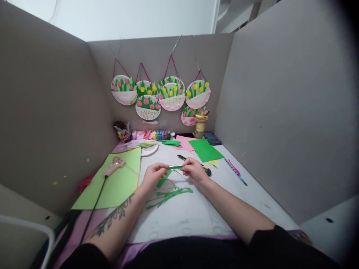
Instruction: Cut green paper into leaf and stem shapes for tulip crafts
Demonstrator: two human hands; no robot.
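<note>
Between my two hands, a narrow green paper strip [175, 167] is stretched level above the table. My left hand [155, 174] pinches its left end, and my right hand [194, 170] pinches the right end. Under my left hand lies a wider green paper piece [163, 179], partly hidden by the fingers. Several thin green paper offcuts [171, 195] are heaped on the white tabletop just below the hands. A black and yellow utility knife [207, 170] lies beside my right hand, its middle hidden behind that hand.
A pink glue gun [114, 167] with a black cord rests on light green card sheets [123, 190] at left. Dark green card [206, 149] lies at back right, near a striped pencil [235, 172]. Paint bottles [157, 135] line the rear. Decorated paper plates [148, 113] hang on the grey partition.
</note>
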